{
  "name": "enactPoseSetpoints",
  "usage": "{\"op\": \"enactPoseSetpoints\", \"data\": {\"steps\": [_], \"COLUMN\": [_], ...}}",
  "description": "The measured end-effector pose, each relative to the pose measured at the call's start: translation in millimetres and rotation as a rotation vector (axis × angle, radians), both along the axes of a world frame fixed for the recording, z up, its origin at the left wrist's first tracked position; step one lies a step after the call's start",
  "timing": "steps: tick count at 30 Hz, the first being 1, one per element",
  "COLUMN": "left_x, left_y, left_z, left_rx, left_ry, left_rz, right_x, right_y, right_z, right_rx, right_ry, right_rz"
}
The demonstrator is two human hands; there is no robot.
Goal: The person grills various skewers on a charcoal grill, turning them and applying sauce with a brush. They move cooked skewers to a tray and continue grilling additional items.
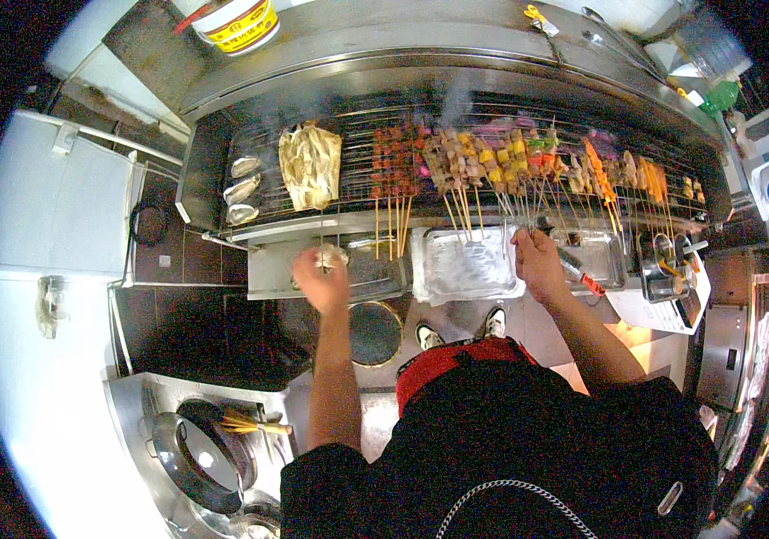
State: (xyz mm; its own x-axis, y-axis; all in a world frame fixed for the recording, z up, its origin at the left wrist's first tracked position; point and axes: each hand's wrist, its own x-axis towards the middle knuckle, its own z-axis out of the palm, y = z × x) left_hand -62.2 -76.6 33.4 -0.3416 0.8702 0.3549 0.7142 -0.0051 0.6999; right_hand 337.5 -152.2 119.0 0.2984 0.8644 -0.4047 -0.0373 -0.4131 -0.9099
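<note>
My right hand (536,261) grips the lower ends of several thin metal skewers (524,210) at the grill's front edge. Chunks of meat with yellow pieces (507,162) sit over the grill beyond it. My left hand (322,281) is motion-blurred beside a whitish crumpled thing (330,256); its grip is unclear. Just ahead of it, a flat, pale-brown skewered food piece (310,167) lies on the grill (357,128), its two skewers pointing towards me. Left of that rest three shellfish in shells (243,191). Dark red skewers (395,162) lie between the hands.
Below the grill's front edge are a whitish-coated metal tray (468,269) and another tray (374,269). A red-handled tool (590,283) lies right of my right hand, near a container of sauce cups (669,266). Smoke rises. Behind my left arm stands a wok (185,458).
</note>
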Motion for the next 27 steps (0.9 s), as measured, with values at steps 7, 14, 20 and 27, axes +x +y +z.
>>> {"op": "enactPoseSetpoints", "data": {"steps": [7, 14, 20, 27], "left_x": [129.6, 131.6, 117.5, 128.8], "left_y": [32.6, 52.4, 61.6, 56.2], "left_z": [-63.8, -75.3, -39.8, 67.9], "left_rx": [-0.599, -0.472, -0.343, -1.109], "left_ry": [0.526, 0.548, 0.563, -1.493], "left_rz": [-0.355, -0.361, -0.677, -0.527], "right_x": [-3.9, 5.3, 27.5, 48.4], "right_y": [-4.0, -15.0, -21.4, -20.6], "right_z": [-3.2, 1.2, 3.9, 18.9], "right_rx": [0.079, 0.112, 0.110, 0.087], "right_ry": [0.099, -0.106, -0.291, -0.204], "right_rz": [-0.015, 0.065, 0.048, -0.025]}}
